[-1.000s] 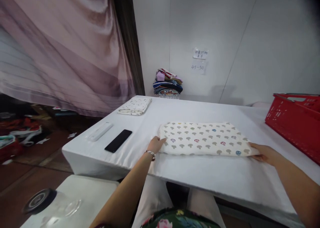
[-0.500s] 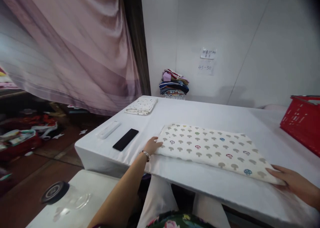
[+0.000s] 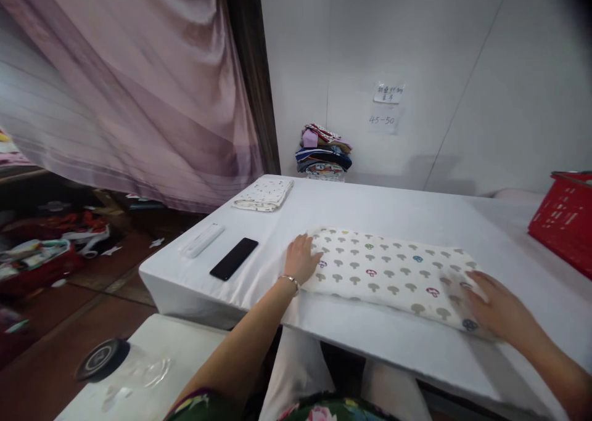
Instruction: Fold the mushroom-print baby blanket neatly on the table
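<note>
A white cloth with a mushroom print (image 3: 383, 273) lies folded into a long strip near the table's front edge. My left hand (image 3: 301, 261) rests on its left end, fingers stretched forward and laid flat. Over the right end is my right hand (image 3: 490, 301), somewhat smeared by motion, with its fingers extended across the fabric. Neither hand grips the cloth. To the left of my left hand lies a black phone (image 3: 234, 258).
The white table (image 3: 370, 202) also bears a folded speckled cloth (image 3: 263, 194), a slim white object (image 3: 202, 241) and, at far right, a red basket (image 3: 564, 224). A stack of folded fabrics (image 3: 324, 153) stands behind. A clear jar (image 3: 134, 365) lies on a lower surface at left.
My left hand has slid from the cloth's left front corner forward onto its left edge. My right hand has let go of the right corner and moved inward onto the cloth.
</note>
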Tool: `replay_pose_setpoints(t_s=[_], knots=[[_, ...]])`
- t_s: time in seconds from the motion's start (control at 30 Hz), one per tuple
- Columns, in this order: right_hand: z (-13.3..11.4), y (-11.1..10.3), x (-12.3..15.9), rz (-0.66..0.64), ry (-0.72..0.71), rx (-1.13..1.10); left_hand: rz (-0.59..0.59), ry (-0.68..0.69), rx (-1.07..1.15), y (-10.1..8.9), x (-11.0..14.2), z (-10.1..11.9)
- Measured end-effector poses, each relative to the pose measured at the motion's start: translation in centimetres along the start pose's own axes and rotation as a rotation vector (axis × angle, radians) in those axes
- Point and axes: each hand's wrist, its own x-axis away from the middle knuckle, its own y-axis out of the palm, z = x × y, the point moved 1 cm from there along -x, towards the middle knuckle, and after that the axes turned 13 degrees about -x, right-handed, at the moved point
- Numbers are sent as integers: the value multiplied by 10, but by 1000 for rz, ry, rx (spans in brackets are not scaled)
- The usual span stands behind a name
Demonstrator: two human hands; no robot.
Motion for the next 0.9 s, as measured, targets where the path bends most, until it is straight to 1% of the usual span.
replay_pose_setpoints(t_s=[0.03, 0.07, 0.1, 0.13, 0.17, 0.23, 0.27, 0.37, 0.43, 0.53, 0.6, 0.67, 0.73, 0.8, 0.9], knots=[[-14, 13, 1, -45, -107, 31, 0, 74, -38, 5, -8, 7], [-26, 25, 2, -88, -249, 128, -17, 122, -73, 10, -17, 12], [-34, 38, 3, -113, -341, 219, -55, 138, -102, 16, -25, 15], [-38, 48, 3, -133, -397, 304, -113, 129, -122, 22, -33, 16], [-39, 57, 3, -147, -419, 377, -180, 103, -133, 29, -40, 15], [-33, 69, 2, -166, -391, 445, -289, 53, -142, 39, -49, 11], [-29, 72, 2, -172, -375, 457, -317, 44, -144, 42, -52, 8], [-21, 72, 3, -193, -354, 459, -317, 55, -152, 47, -55, 2], [-23, 68, 3, -224, -319, 452, -328, 52, -143, 46, -55, 2], [-41, 63, 0, -258, -270, 440, -334, 25, -128, 41, -59, 7], [-60, 64, -8, -245, -276, 444, -289, 42, -146, 39, -64, 13], [-80, 69, -20, -241, -297, 449, -233, 93, -178, 39, -72, 18], [-93, 78, -35, -268, -307, 453, -242, 126, -196, 43, -80, 20], [-98, 86, -51, -291, -282, 465, -296, 120, -198, 49, -88, 18], [-90, 95, -65, -294, -238, 463, -336, 105, -191, 58, -94, 12]])
